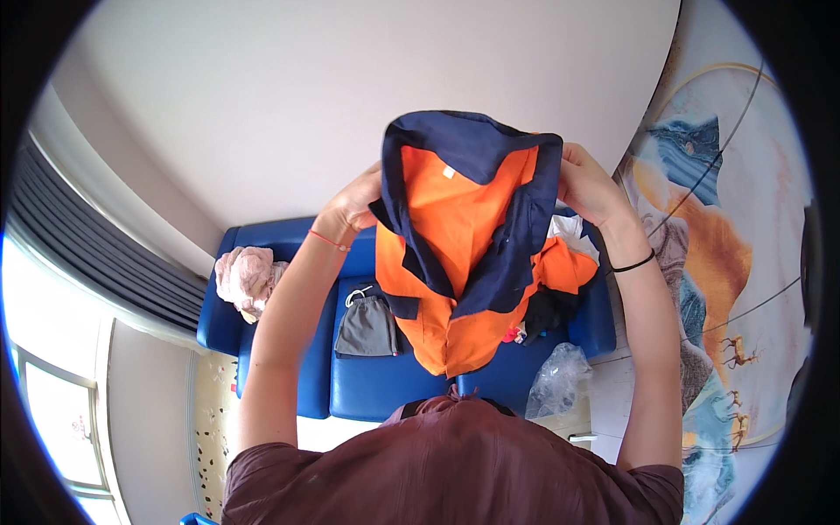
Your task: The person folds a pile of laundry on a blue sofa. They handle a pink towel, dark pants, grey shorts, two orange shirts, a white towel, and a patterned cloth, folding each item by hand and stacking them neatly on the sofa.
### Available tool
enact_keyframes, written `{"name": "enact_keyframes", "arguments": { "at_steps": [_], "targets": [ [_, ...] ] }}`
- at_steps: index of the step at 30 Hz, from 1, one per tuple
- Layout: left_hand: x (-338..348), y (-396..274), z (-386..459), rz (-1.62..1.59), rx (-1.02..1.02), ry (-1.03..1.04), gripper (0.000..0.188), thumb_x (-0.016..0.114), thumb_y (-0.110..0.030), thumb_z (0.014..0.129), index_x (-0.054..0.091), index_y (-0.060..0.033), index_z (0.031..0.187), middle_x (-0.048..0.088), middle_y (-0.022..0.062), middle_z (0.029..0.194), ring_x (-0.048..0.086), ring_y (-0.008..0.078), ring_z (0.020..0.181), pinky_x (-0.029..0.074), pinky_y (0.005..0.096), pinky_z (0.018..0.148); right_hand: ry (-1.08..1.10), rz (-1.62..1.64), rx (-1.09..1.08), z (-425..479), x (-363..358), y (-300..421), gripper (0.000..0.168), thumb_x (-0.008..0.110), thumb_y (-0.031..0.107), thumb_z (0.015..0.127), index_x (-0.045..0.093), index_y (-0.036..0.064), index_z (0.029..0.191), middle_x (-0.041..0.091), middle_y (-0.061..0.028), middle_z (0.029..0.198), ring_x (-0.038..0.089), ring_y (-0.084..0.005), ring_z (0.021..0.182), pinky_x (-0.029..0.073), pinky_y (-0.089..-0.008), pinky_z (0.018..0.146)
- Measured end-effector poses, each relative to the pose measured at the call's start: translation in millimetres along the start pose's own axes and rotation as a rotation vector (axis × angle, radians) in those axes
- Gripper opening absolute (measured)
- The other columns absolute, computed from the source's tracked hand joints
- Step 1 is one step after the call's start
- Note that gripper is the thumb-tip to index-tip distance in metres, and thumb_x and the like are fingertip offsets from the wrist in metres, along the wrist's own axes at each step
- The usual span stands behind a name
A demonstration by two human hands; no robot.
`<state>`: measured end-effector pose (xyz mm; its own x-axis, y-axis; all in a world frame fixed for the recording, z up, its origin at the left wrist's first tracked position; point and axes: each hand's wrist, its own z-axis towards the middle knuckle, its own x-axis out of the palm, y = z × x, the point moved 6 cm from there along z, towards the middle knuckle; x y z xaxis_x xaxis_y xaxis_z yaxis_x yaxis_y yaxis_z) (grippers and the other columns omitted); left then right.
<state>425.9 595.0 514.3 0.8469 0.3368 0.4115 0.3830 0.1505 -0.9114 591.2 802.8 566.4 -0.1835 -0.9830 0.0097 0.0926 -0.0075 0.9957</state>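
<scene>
An orange work jacket (453, 203) with a navy collar and navy front edges hangs in the air before me, its neck opening spread and a small white label showing inside. On its left side my left hand (357, 200) grips the navy collar area; the fingertips are hidden behind the cloth. The jacket's right side is held by my right hand (586, 187), with the fingers partly covered by the collar. An orange sleeve (569, 266) droops to the right, below my right hand. The lower front tapers down above the sofa seat.
Behind the jacket stands a blue sofa (367, 390). Grey shorts (367, 328) lie flat on its seat. Pinkish crumpled fabric (244, 279) rests at the left armrest. White cloth (571, 230) and dark cloth (550, 314) are heaped at right, above a clear plastic bag (560, 380).
</scene>
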Motion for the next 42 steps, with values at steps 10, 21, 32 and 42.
{"name": "enact_keyframes", "arguments": {
  "at_steps": [10,21,32,42],
  "targets": [
    [-42,26,76,0.156,-0.179,0.094,0.046,0.059,-0.013,0.094,0.046,0.0030,0.136,0.051,0.0150,0.136,0.055,0.0226,0.119,0.050,0.0349,0.099,0.161,0.301,0.144,48,-17,-57,0.026,0.051,0.022,0.100,0.064,0.001,0.110,0.068,-0.0041,0.103,0.066,-0.0116,0.090,0.054,-0.0283,0.083],
    [-51,-31,121,0.377,-0.124,0.126,0.045,0.058,-0.015,0.096,0.047,0.0056,0.134,0.052,0.0154,0.134,0.054,0.0225,0.119,0.047,0.0322,0.101,0.140,0.306,0.048,116,-27,-58,0.022,0.050,0.018,0.100,0.065,0.003,0.097,0.066,-0.0014,0.089,0.063,-0.0073,0.075,0.053,-0.0203,0.065],
    [-17,183,-59,0.774,-0.467,0.827,0.035,0.055,-0.036,0.098,0.061,-0.0029,0.107,0.065,0.0159,0.089,0.063,0.0262,0.081,0.048,0.0368,0.072,0.944,-0.191,0.014,-40,102,-220,0.023,0.070,0.011,0.078,0.070,0.002,0.099,0.069,-0.0144,0.084,0.066,-0.0248,0.073,0.049,-0.0307,0.065],
    [-64,586,-265,0.542,-0.731,0.505,0.035,0.057,-0.037,0.093,0.064,-0.0043,0.103,0.067,0.0185,0.091,0.065,0.0355,0.086,0.049,0.0429,0.072,0.835,-0.281,0.537,-268,181,-562,0.021,0.066,0.015,0.068,0.054,-0.003,0.072,0.056,-0.0223,0.068,0.060,-0.0381,0.064,0.044,-0.0421,0.057]
  ]
}}
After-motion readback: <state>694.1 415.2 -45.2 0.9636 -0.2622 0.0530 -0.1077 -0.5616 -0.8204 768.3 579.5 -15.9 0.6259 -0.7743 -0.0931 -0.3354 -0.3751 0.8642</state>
